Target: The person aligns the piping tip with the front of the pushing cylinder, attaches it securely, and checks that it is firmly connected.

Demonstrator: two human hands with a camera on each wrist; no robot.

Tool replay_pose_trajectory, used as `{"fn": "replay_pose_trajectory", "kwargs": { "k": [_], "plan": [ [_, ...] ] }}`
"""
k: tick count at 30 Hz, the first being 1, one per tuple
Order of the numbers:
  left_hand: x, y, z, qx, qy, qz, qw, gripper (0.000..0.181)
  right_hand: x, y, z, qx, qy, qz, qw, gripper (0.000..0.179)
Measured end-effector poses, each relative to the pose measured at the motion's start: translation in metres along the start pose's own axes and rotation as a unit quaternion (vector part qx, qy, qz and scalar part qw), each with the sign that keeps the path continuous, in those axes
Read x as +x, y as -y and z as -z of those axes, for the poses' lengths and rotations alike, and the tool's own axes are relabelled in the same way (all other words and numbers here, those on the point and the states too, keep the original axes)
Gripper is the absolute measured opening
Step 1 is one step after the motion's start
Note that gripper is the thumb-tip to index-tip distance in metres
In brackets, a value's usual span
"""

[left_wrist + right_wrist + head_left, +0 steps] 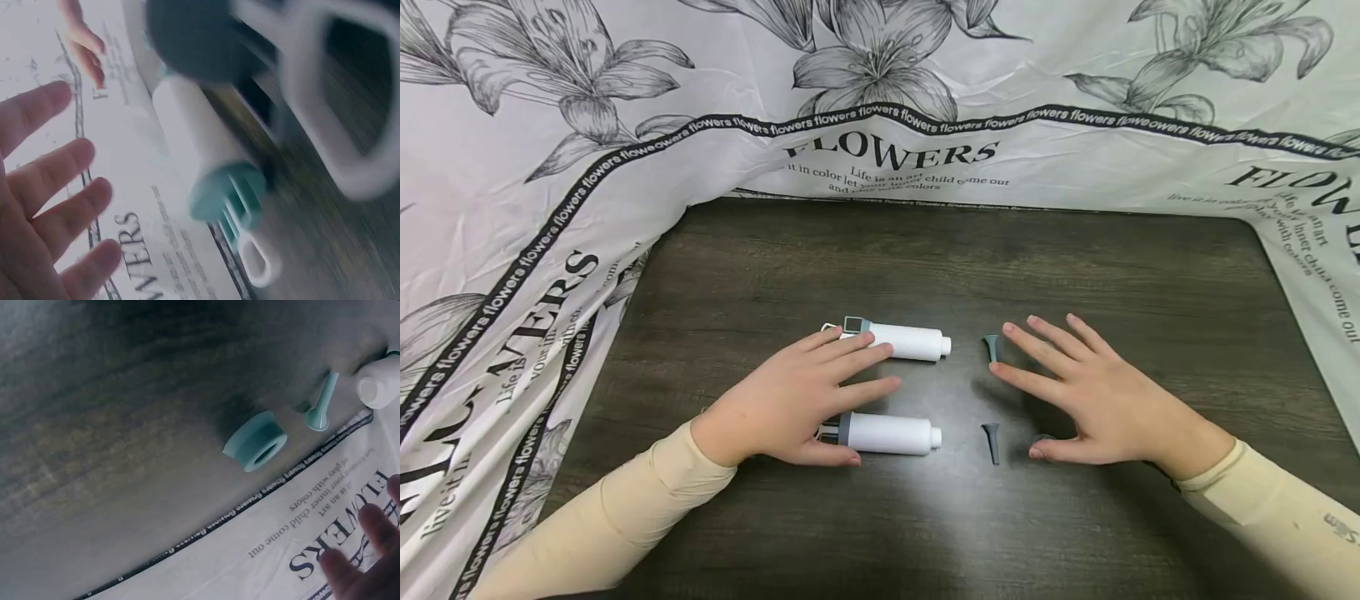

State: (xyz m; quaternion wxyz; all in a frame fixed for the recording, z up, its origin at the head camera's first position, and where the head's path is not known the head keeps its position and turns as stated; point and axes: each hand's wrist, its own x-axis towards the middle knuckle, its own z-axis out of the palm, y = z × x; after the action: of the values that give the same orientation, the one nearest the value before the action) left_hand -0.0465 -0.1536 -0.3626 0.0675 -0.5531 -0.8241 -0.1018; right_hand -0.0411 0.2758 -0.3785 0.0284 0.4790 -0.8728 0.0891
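Two white cylinders lie side by side on the dark table, the farther one (906, 342) with a teal collar (234, 187) and a white loop handle (257, 259), the nearer one (891, 434) with a dark grey collar (190, 37). My left hand (790, 400) is spread over their handle ends, partly hiding them. To their right are a small teal funnel-shaped piece (991, 346) and a dark grey one (992, 442). Fingers spread, my right hand (1090, 400) is beside these pieces. It hides a teal ring (256, 440) from the head view. Neither hand holds anything.
A white cloth (887, 175) with flower drawings and black lettering hangs behind the table (962, 258) and along its sides. A small dark piece (1041, 437) shows partly by my right thumb. The left wrist view is blurred near the grey collar.
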Motion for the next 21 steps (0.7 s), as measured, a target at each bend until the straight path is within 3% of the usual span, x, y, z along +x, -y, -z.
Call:
{"fn": "replay_pose_trajectory", "kwargs": {
  "k": [12,21],
  "plan": [
    [0.034,-0.028,-0.019,-0.008,-0.016,-0.017,0.9997,0.062,-0.009,0.008,-0.012,0.03,-0.023,0.018,0.9991,0.083],
    [0.06,-0.049,-0.037,0.01,-0.03,-0.009,0.9995,0.047,-0.018,0.013,-0.021,0.055,-0.031,0.017,0.9979,0.074]
  ]
}}
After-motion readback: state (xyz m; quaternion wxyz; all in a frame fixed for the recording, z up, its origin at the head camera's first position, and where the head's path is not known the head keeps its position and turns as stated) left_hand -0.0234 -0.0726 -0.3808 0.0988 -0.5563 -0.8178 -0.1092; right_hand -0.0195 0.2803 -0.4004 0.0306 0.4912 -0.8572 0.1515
